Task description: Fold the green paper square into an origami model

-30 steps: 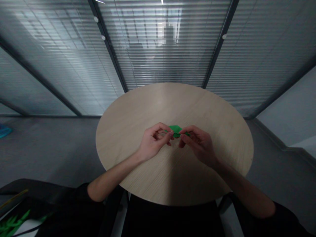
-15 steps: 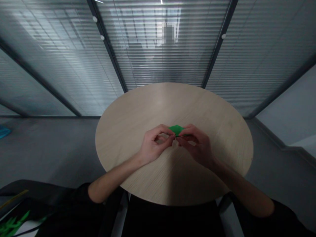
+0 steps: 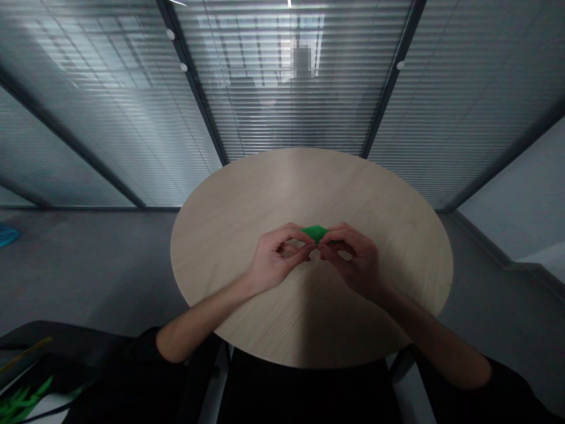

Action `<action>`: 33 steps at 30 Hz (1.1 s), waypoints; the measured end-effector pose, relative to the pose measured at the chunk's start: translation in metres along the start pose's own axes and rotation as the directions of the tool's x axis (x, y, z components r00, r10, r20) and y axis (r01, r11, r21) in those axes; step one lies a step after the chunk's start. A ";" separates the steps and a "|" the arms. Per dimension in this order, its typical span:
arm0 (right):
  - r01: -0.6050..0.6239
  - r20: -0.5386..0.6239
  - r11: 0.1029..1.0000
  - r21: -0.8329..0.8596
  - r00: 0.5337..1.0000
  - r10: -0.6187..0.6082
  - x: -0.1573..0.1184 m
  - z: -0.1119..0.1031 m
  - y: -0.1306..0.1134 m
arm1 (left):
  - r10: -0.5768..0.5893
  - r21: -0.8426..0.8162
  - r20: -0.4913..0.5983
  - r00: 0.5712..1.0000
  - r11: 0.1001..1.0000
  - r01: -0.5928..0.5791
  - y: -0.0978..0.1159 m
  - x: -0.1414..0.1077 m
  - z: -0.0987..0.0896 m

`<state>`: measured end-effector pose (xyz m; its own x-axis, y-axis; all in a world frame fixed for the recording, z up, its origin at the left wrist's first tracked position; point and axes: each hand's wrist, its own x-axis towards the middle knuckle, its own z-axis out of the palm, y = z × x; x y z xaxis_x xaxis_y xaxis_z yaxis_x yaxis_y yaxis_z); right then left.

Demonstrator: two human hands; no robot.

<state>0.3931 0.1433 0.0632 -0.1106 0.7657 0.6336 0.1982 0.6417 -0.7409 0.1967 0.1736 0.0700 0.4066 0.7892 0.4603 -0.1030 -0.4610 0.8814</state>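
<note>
a small piece of folded green paper (image 3: 315,233) sits pinched between the left hand (image 3: 278,260) and the right hand (image 3: 355,264), just above the middle of the round pale-wood worktop (image 3: 309,188) and not resting on it. both hands are curled narrow, their fingertips meeting at the paper's lower edge, which hides most of its underside, while its green point shows above them. black sleeves (image 3: 172,347) end at the forearms. beyond the worktop stand glass partitions with slatted blinds (image 3: 291,106), and grey floor (image 3: 88,265) lies around it. a blue object (image 3: 7,234) lies on the floor at far left, and a green spiky thing (image 3: 22,400) sits low on the left, too dim to tell.
</note>
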 end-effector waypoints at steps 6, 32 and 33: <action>-0.058 0.006 0.998 0.029 0.998 0.058 -0.001 0.001 -0.002 | -0.024 -0.040 -0.020 1.000 0.999 0.023 -0.002 0.000 0.002; -0.208 -0.054 0.941 0.269 0.972 0.230 0.004 0.009 -0.009 | -0.090 -0.105 -0.060 0.994 0.991 0.083 0.001 0.000 0.009; -0.227 -0.048 0.930 0.289 0.967 0.251 0.005 0.009 -0.009 | -0.107 -0.123 -0.061 0.992 0.987 0.099 0.002 0.000 0.010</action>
<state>0.3823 0.1412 0.0712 -0.0101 0.8990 0.4378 -0.0721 0.4360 -0.8970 0.2062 0.1688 0.0707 0.3589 0.8574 0.3689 -0.1736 -0.3270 0.9289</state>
